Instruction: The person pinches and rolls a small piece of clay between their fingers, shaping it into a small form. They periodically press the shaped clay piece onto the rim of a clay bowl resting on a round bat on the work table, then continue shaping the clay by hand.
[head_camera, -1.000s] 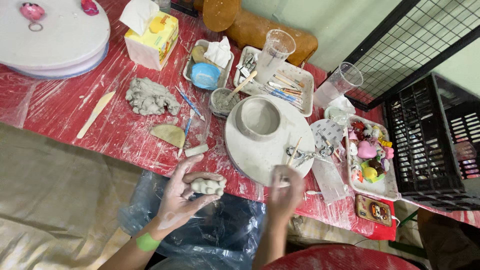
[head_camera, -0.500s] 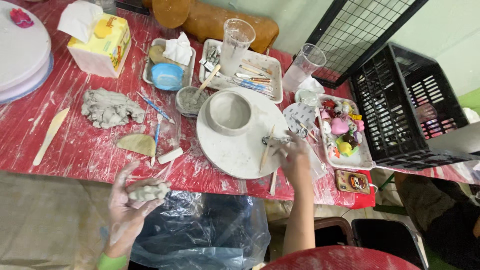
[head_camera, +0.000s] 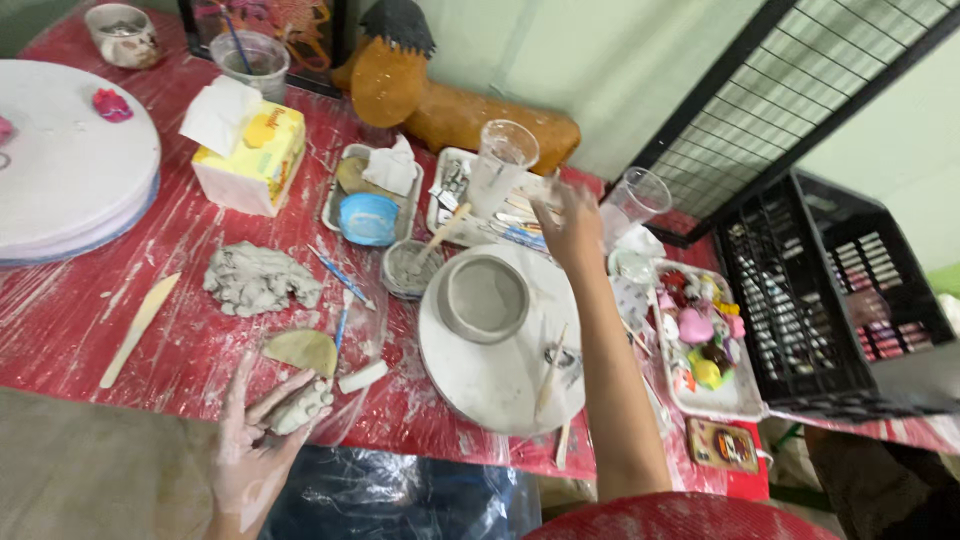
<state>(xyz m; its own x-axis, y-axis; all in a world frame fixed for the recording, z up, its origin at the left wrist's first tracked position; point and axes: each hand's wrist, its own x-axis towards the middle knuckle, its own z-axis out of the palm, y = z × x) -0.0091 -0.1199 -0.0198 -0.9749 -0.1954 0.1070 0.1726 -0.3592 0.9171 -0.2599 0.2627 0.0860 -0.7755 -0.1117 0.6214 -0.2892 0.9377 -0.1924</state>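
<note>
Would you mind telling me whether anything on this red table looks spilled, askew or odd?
Nothing is tipped or broken. Grey clay smears dust the red plastic table cover, and a thin wooden stick pokes past the table's near edge by the round white turntable.

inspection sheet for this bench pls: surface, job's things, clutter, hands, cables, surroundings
Surface: red table under clear plastic wrap, smeared with clay.
Job's things: small clay piece; clay bowl on a round white board; clay lump.
Clutter: tissue box, tool tray, plastic cups, painted figures tray.
Hands: left hand holds the small clay piece; right hand reaches over the tool tray, blurred.
Cables: nothing seen.
Surroundings: black crate, wire grid.
</note>
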